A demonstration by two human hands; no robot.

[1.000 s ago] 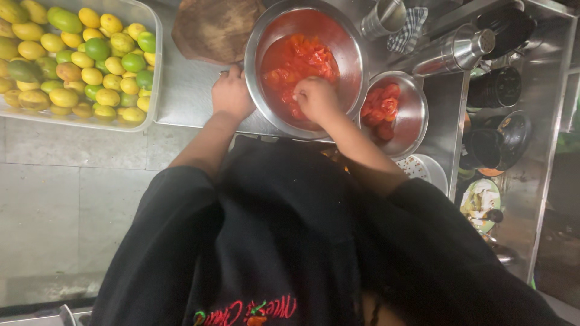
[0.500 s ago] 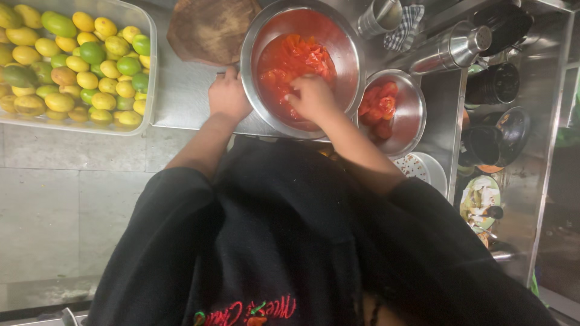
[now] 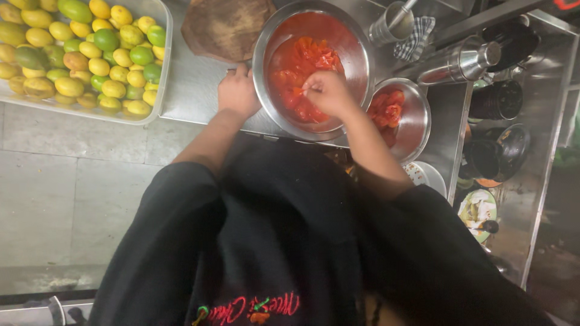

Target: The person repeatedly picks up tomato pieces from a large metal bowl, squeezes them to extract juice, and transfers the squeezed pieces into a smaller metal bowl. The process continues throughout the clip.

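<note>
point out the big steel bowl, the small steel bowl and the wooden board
big steel bowl (image 3: 356, 51), head view, bare inner wall at right
small steel bowl (image 3: 417, 124), head view, right inner wall
wooden board (image 3: 226, 27), head view, middle of top face

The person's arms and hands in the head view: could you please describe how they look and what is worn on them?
Both arms are bare from above the elbow down to the hand; black short sleeves cover the upper arms. The left hand and right hand wear no gloves, and no rings, watch or bracelets show. The black garment carries red embroidered lettering low on the front.
</note>
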